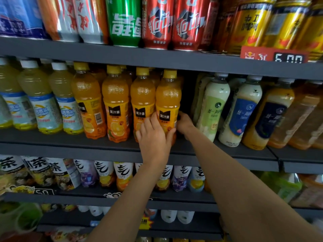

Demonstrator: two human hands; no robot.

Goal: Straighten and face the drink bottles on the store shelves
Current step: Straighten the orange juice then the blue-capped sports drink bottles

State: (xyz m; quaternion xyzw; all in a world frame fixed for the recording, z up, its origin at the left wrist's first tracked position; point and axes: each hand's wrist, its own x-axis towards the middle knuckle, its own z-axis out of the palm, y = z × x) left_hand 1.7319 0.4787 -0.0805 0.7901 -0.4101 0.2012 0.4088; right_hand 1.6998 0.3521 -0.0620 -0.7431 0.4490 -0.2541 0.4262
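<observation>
**Shop: drinks aisle**

Retail store, beverage section. Dark grey tiered shelves point(70, 142) packed with facing rows of identical stock: soda cans point(158, 23) on top, orange juice bottles point(114, 103) and milk tea bottles point(212, 105) on the middle shelf, tea bottles point(104, 173) below. Red price tag point(272, 55) reading 6.00 clipped to the top shelf edge; yellow promo sticker point(145, 222) lower down.

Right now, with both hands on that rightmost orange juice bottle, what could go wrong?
1. The left hand also overlaps the neighbouring orange juice bottle; turning the gripped orange juice bottle may knock it off facing.
2. The right hand works in the dark gap beside the green-label milk tea bottle, which already leans and could tip.
3. The bottle stands near the shelf edge; a pull could slide it off.
</observation>
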